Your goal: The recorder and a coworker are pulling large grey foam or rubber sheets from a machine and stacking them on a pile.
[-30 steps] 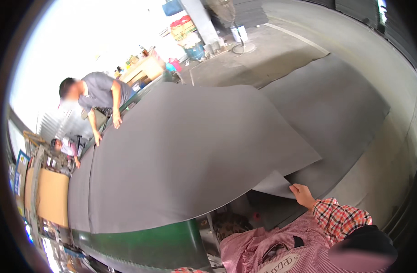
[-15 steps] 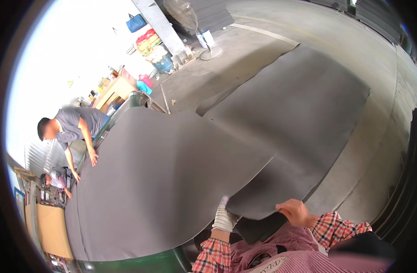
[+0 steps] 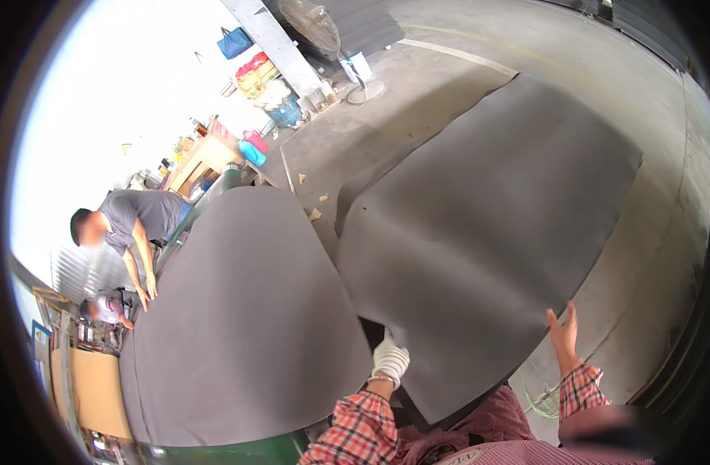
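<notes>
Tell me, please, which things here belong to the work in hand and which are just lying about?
In hand:
- grey sheet on the floor, at the gloved left hand and bare right hand
- grey sheet on the green table, with a co-worker's hand on it

Lying about:
- standing fan
- blue bag
- white bucket
- scraps on the floor

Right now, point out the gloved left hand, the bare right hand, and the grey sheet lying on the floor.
left hand (image 3: 389, 359), head view, back of the white glove.
right hand (image 3: 562, 335), head view, back of the open palm.
grey sheet (image 3: 486, 225), head view, its flat middle.
</notes>
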{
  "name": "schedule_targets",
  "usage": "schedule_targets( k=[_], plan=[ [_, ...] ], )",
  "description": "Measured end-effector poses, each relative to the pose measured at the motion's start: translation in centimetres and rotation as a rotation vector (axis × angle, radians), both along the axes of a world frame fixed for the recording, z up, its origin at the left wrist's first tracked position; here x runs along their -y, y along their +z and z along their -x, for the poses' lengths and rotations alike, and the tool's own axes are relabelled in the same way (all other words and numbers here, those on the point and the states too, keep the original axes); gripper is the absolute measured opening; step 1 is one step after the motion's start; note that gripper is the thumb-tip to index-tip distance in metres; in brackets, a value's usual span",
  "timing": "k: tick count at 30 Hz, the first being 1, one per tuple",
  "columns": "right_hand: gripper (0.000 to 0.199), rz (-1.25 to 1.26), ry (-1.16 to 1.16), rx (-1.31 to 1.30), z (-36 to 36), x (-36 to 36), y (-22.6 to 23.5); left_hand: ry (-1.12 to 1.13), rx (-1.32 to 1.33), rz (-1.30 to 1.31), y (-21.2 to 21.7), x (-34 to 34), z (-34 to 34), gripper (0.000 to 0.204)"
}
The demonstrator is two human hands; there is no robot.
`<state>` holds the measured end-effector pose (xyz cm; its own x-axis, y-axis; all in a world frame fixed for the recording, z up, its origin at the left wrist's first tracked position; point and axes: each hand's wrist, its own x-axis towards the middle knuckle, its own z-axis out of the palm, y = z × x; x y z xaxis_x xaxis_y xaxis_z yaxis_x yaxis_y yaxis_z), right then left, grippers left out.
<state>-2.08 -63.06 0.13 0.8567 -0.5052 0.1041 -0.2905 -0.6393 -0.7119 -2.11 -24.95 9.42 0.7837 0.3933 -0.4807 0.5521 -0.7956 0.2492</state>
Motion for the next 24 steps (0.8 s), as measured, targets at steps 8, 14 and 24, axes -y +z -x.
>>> schedule_targets(
  k=[8, 14, 24],
  plan=[
    [0.094, -1.325, -0.397, -0.584, -3.3, 0.5, -4.9, -0.361, 0.225, -0.147, 14.6, -3.1, -5.8, 0.070],
    [0.066, -0.446, -0.355, -0.557, -5.0, 2.9, -9.3, -0.197, 0.279, 0.076, 16.1, -7.0, -5.1, 0.075],
    [0.012, -1.407, -0.281, -0.136, -8.8, 0.5, -5.0, -0.284, 0.369, -0.159, 21.2, -14.7, -11.3, 0.064]
  ],
)
